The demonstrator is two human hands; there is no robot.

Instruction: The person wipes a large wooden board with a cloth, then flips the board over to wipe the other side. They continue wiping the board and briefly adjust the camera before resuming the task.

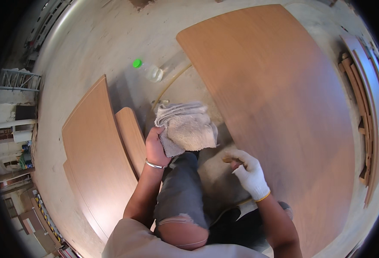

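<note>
A folded, fuzzy greyish-white cloth (188,129) rests in my left hand (156,148), which is bare with a silver bangle at the wrist. The fingers go under the cloth and the thumb lies at its left edge. My right hand (249,172) wears a white knit glove with a yellow cuff, and its fingertips look brown. Its fingers are curled toward the thumb near the left edge of the large wood-grain panel (275,99); whether anything small is pinched there is hidden. The cloth is above my bent knee, apart from the right hand.
Left of my legs lie wood-grain panels (92,150), with a narrower rounded board (130,133) beside them. A clear bottle with a green cap (150,72) is on the concrete floor near a yellowish hose (172,82). Several boards (361,116) are stacked at far right.
</note>
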